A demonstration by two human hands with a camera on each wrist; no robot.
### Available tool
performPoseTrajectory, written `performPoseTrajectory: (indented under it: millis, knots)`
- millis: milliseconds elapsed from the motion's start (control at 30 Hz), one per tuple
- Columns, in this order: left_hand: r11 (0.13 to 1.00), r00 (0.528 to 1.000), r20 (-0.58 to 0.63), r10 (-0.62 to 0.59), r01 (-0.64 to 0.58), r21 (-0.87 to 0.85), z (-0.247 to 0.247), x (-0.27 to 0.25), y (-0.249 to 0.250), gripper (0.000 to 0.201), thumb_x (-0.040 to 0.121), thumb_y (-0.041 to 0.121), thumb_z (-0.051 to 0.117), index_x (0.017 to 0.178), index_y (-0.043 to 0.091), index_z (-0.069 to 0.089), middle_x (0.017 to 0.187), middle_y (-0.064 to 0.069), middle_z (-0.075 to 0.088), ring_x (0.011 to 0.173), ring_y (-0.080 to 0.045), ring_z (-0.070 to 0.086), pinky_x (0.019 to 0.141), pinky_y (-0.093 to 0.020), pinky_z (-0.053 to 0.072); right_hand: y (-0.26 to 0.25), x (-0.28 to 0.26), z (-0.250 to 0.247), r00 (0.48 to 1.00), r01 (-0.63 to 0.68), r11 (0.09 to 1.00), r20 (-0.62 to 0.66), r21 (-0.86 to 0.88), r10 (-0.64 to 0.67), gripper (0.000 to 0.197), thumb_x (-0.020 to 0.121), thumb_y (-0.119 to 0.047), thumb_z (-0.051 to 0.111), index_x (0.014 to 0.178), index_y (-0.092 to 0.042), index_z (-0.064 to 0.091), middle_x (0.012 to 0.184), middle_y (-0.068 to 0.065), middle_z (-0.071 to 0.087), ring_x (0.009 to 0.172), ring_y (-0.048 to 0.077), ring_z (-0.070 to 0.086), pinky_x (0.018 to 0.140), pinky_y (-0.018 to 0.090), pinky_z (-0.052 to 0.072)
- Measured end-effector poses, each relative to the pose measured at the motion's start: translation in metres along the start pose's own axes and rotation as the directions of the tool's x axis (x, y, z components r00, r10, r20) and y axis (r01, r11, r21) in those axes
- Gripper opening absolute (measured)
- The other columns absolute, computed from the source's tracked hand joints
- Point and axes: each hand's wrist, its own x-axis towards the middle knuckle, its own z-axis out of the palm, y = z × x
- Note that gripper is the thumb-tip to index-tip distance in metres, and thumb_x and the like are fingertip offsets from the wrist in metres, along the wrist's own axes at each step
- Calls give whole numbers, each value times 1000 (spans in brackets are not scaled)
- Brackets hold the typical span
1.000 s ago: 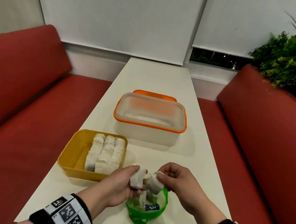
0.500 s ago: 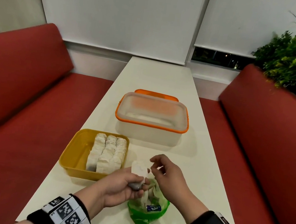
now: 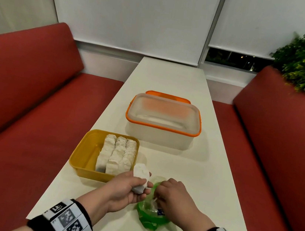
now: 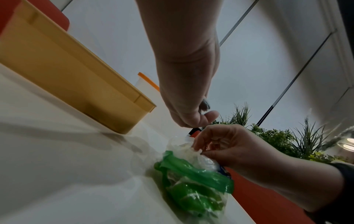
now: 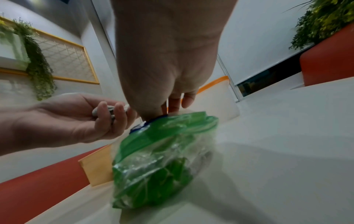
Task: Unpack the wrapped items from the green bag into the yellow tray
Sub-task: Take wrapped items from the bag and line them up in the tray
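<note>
The yellow tray point(image 3: 83, 150) sits on the tabletop point(image 3: 207, 177) at near left and already holds 3 rows of wrapped items point(image 3: 117, 155) packed against its right side, with its left part still bare, so the unpacking looks well along but not finished. The green bag point(image 3: 150, 219) stands just right of the tray's near corner and still shows white wrapping inside; how many pieces remain cannot be told. The left hand point(image 3: 128, 189) curls its fingers around wrapped pieces point(image 3: 141, 174), at least 1 white one standing up between thumb and fingers, and these still have to go into the tray. The right hand point(image 3: 173, 197) reaches into the bag's mouth with its fingertips pinched on white wrapping there. 1 second ago each hand held 1 piece above the bag; since then the right hand has passed its piece over and dropped back to the bag.
</note>
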Motion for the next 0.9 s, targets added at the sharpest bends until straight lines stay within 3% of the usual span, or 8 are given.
performPoseTrajectory:
  millis: [100,167,233,400,533,667,800,900]
  knots:
    - [1000,1000,2,-5,5,3,1,-1,-1,24,95,-1,45,116,5,54,91,-16,64,69,-19,61,54,-25,52,3,-3,-2,999,8,999,-46,51,-6,8,58,-24,62,64,-29,59,60,-13,56,60,14,56,51,22,36]
    - [1000,1000,-4,-10,10,3,2,-1,-2,24,95,0,45,117,6,54,92,-16,64,70,-19,60,54,-25,52,2,-6,-9,999,-30,989,-32,147,35,7,73,-20,61,78,-25,65,75,-9,63,77,17,57,65,26,40]
    - [1000,1000,-23,-10,10,-7,2,0,-2,24,95,2,47,118,5,52,91,-16,65,70,-20,61,54,-26,52,2,-11,-15,989,-134,952,-30,275,147,10,85,-22,59,92,-23,66,90,-5,63,90,12,52,77,21,38]
    - [1000,998,-63,-13,12,-14,4,1,-2,23,96,6,48,118,5,50,90,-16,65,69,-21,61,54,-26,52,7,-16,-24,939,-230,752,-62,618,338,15,85,-17,64,76,-27,59,74,-9,59,71,2,52,64,12,38]
    - [1000,997,-69,-30,30,-4,8,3,-5,24,96,8,48,120,5,48,93,-17,65,68,-21,60,55,-26,52,10,-14,-32,891,-258,505,2,824,454,12,84,-6,67,78,-16,63,66,-7,58,62,4,51,61,15,40]
    - [996,995,-72,-75,71,-49,15,4,-3,31,95,23,53,120,4,50,86,-16,66,69,-22,61,53,-28,53,8,-15,-44,906,-233,301,94,925,413,10,84,1,65,80,-8,64,66,0,61,62,11,54,61,21,43]
    - [989,993,3,-122,122,-81,25,4,1,43,95,37,51,120,3,57,101,-18,69,84,-28,64,64,-33,56,-1,-12,-63,945,-197,235,120,952,304,13,84,4,64,79,-8,63,64,0,61,56,8,53,55,16,41]
    - [983,982,119,-144,156,-98,29,1,-2,54,93,52,44,119,8,61,107,-16,69,91,-28,65,69,-35,56,-9,-7,-71,955,-201,263,128,944,269,12,84,3,64,79,-8,63,62,0,60,53,8,52,52,16,40]
